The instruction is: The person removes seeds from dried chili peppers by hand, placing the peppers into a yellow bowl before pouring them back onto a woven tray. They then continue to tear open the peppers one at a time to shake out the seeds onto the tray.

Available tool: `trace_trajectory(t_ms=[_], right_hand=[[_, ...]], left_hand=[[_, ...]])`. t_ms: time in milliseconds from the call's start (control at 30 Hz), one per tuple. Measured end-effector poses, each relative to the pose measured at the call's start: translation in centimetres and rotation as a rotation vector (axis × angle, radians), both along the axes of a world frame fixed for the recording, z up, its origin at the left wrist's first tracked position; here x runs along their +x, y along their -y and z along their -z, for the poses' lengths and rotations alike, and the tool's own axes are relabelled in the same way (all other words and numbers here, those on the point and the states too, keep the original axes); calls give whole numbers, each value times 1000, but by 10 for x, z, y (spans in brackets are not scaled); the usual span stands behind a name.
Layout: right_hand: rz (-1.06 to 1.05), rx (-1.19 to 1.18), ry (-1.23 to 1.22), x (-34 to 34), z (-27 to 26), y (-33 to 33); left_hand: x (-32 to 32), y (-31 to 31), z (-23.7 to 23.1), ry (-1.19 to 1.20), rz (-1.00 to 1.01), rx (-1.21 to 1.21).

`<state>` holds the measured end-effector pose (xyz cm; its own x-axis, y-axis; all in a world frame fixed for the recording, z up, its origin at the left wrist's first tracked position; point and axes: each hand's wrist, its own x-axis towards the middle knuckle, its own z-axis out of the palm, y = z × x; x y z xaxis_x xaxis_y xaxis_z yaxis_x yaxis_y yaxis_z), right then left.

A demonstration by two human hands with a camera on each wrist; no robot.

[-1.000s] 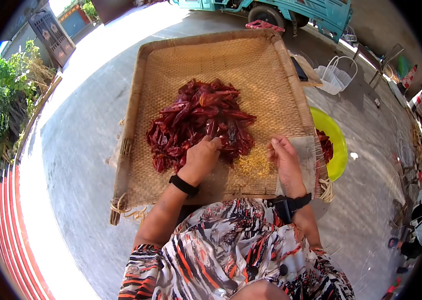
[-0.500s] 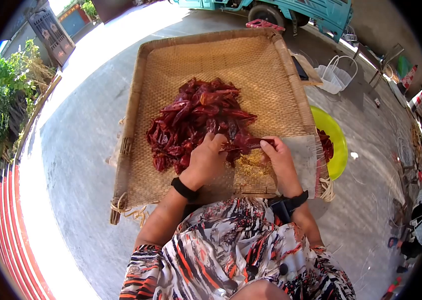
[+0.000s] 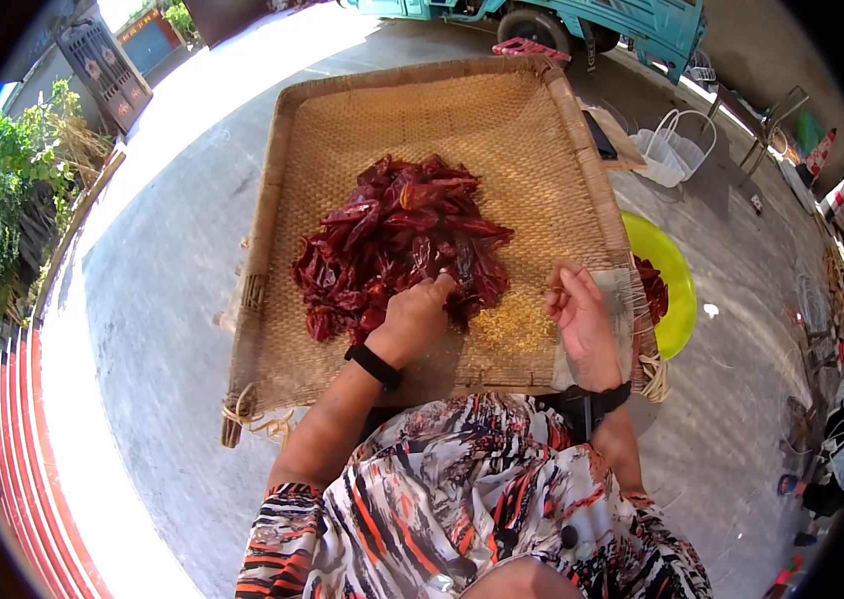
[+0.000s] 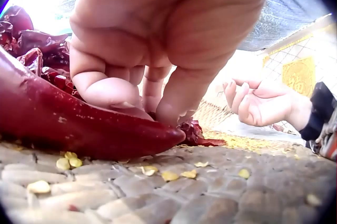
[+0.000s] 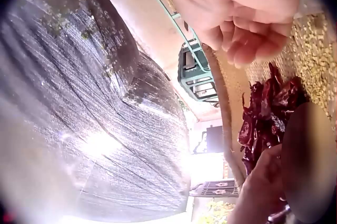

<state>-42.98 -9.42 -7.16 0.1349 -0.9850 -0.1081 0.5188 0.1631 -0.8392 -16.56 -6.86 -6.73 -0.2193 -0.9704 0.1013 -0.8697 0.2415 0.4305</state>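
Note:
Dark red dried peppers [image 3: 397, 225] lie heaped on a woven tray [image 3: 332, 120]. The left hand [image 3: 414, 319] has its fingertips in the near side of the heap. In the left wrist view, the bent fingers of this hand [image 4: 168, 29] pinch down at a pepper behind a large glossy pepper [image 4: 89, 124], which partly hides the tips. Off to the right, the right hand [image 3: 585, 324] is raised beside yellow seeds [image 3: 514, 327], its fingers loosely curled around nothing. The right wrist view shows this hand [image 5: 247, 18] above the tray, apart from the peppers [image 5: 268, 111].
A pale cloth [image 3: 617, 299] covers the tray's right edge. A lime-green basin [image 3: 677, 299] with more peppers stands beyond it. Farther off are a white bag [image 3: 670, 155], a dark flat object [image 3: 599, 137] on a board, and a turquoise vehicle [image 3: 632, 30].
Half a second ago the right hand pinched a pepper stretching from the left hand; it has since let go and moved slightly right. The left hand has shifted slightly, staying by the heap.

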Motion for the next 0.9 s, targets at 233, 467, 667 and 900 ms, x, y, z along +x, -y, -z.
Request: trace_trajectory(t_ms=[233,467,667,900], right_hand=[[-352,-390,-745,47,-12,-11],[-387,-530,-871,47,-2,-14],[-65,-180,-502,23,1,4],[181,-13,422,-29,-7,18]], left_hand=[[-10,-7,-18,-352,149,-16],[-19,-12,-31,-553,126,-102],[2,-5,-19,-434,42,-72],[-7,-8,-24,-236,61,-47]])
